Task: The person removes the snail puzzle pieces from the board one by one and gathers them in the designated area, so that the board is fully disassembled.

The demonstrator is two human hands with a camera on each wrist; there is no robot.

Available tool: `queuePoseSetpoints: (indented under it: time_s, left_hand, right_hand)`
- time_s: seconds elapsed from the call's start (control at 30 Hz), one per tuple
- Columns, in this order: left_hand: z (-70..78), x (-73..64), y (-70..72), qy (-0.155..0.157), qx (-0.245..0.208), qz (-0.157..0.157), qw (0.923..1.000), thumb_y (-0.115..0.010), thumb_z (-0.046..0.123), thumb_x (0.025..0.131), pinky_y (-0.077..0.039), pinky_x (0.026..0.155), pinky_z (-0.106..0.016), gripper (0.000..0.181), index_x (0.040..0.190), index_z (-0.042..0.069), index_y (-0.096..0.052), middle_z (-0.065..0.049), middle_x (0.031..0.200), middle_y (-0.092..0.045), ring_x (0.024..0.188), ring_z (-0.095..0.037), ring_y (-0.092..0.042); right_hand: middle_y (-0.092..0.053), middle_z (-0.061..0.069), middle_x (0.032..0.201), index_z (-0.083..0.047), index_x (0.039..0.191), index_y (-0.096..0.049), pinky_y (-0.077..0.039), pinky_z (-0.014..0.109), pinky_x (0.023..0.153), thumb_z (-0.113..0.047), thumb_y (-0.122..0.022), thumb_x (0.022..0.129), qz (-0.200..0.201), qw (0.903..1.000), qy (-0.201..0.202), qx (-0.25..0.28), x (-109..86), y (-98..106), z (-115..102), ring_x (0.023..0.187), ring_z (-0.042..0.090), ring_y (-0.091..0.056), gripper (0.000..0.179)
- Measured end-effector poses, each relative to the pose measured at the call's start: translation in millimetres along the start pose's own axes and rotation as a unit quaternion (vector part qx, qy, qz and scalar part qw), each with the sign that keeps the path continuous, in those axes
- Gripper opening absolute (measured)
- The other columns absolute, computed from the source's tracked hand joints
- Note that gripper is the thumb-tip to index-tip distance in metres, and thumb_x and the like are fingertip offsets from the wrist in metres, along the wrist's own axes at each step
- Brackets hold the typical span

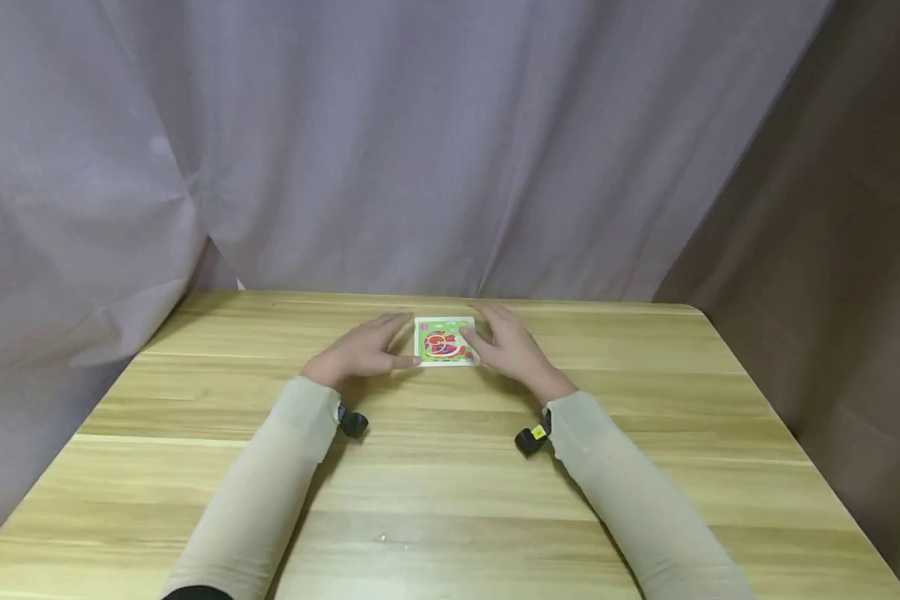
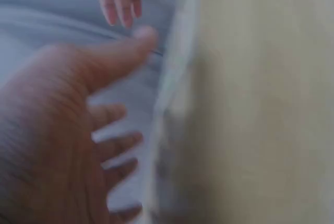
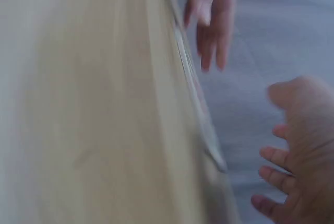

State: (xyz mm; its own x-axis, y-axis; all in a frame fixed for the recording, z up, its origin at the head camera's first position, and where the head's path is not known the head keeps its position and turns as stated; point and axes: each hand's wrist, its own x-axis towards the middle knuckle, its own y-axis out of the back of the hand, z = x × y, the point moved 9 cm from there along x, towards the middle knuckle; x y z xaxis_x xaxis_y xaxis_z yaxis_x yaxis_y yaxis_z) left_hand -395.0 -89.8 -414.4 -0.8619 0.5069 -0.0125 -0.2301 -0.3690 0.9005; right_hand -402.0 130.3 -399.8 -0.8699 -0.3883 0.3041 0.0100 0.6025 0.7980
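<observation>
A small square picture card point(image 1: 442, 342) with a white border lies flat near the far edge of the wooden table, showing a red spiral shape on green. My left hand point(image 1: 363, 346) is at its left side, thumb tip by the near left corner. On the other side my right hand point(image 1: 510, 346) has its thumb over the card's right part in the head view. Both wrist views show spread, extended fingers with nothing gripped. The right wrist view catches the card only as a thin, blurred strip along the tabletop.
The wooden table point(image 1: 450, 483) runs from my forearms back to a grey curtain point(image 1: 390, 150) hanging behind its far edge. A darker curtain point(image 1: 832, 250) hangs along the right. Each wrist carries a black camera, the left wrist camera point(image 1: 353, 422) and right wrist camera point(image 1: 528, 440).
</observation>
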Motion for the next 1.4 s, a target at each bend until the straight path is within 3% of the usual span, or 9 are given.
queuePoseSetpoints:
  time_s: [0.1,0.2,0.3,0.43,0.53,0.67,1.0,1.4]
  left_hand:
    - [-6.8,4.7,-15.7,-0.028,-0.042,-0.008,0.9987,-0.071,0.054,0.105,-0.012,0.143,-0.068,0.099,0.177,0.002,-0.027,-0.023,0.186,-0.026,0.174,-0.046,-0.021]
    - [-13.2,6.2,-23.4,-0.032,-0.057,0.002,0.9979,-0.073,0.055,0.102,-0.007,0.143,-0.068,0.101,0.177,0.003,-0.030,-0.021,0.186,-0.027,0.175,-0.045,-0.019]
    - [-16.2,8.4,-27.1,-0.035,-0.058,0.015,0.9976,-0.072,0.058,0.100,-0.004,0.143,-0.069,0.101,0.176,0.004,-0.033,-0.019,0.185,-0.030,0.175,-0.045,-0.019]
    - [-15.4,11.8,-29.3,-0.038,-0.043,0.022,0.9981,-0.070,0.060,0.100,-0.004,0.143,-0.070,0.097,0.175,0.008,-0.037,-0.015,0.185,-0.033,0.175,-0.045,-0.019]
    - [-12.8,14.9,-31.0,-0.041,-0.035,0.015,0.9984,-0.071,0.060,0.101,-0.004,0.143,-0.069,0.096,0.176,0.011,-0.038,-0.012,0.185,-0.033,0.176,-0.043,-0.017]
    - [-10.8,16.6,-31.8,-0.041,-0.033,0.006,0.9986,-0.073,0.061,0.100,-0.003,0.144,-0.067,0.097,0.176,0.013,-0.038,-0.011,0.185,-0.034,0.176,-0.041,-0.017]
    - [-10.9,13.3,-31.9,-0.042,-0.048,0.011,0.9979,-0.076,0.058,0.098,-0.009,0.145,-0.062,0.098,0.175,0.010,-0.039,-0.016,0.184,-0.035,0.173,-0.039,-0.029]
    - [-5.9,13.7,-31.8,-0.046,-0.051,0.017,0.9975,-0.078,0.055,0.098,-0.009,0.145,-0.063,0.097,0.174,0.007,-0.041,-0.017,0.183,-0.037,0.173,-0.038,-0.029]
  right_hand:
    - [-0.050,0.029,0.171,0.003,0.166,-0.048,-0.035,0.065,0.137,-0.031,-0.065,0.114,-0.023,0.9986,-0.001,0.049,-1.4,-18,11,0.161,0.050,-0.046,0.065]
    - [-0.052,0.028,0.170,0.003,0.166,-0.048,-0.035,0.063,0.138,-0.031,-0.064,0.113,-0.028,0.9968,-0.020,0.071,1.9,-27,21,0.160,0.049,-0.047,0.065]
    - [-0.057,0.026,0.167,0.002,0.162,-0.055,-0.038,0.061,0.137,-0.031,-0.062,0.114,-0.021,0.9963,-0.036,0.075,12.2,-31,30,0.158,0.047,-0.051,0.059]
    - [-0.070,0.021,0.152,-0.002,0.146,-0.072,-0.049,0.059,0.127,-0.030,-0.064,0.114,-0.008,0.9962,-0.038,0.078,29.3,-36,37,0.142,0.042,-0.064,0.043]
    - [-0.077,0.017,0.142,-0.005,0.134,-0.080,-0.053,0.058,0.122,-0.028,-0.069,0.111,-0.015,0.9950,-0.032,0.093,38.1,-40,36,0.134,0.038,-0.068,0.034]
    - [-0.078,0.013,0.139,-0.010,0.128,-0.083,-0.052,0.060,0.125,-0.029,-0.075,0.108,-0.043,0.9928,-0.026,0.109,41.8,-46,30,0.139,0.036,-0.066,0.029]
    - [-0.076,0.015,0.144,-0.008,0.131,-0.082,-0.048,0.062,0.128,-0.026,-0.073,0.110,-0.060,0.9919,-0.033,0.107,44.4,-58,19,0.144,0.039,-0.064,0.029]
    - [-0.077,0.015,0.136,-0.005,0.127,-0.082,-0.049,0.059,0.126,-0.022,-0.073,0.108,-0.052,0.9913,-0.031,0.117,42.5,-57,15,0.135,0.037,-0.068,0.026]
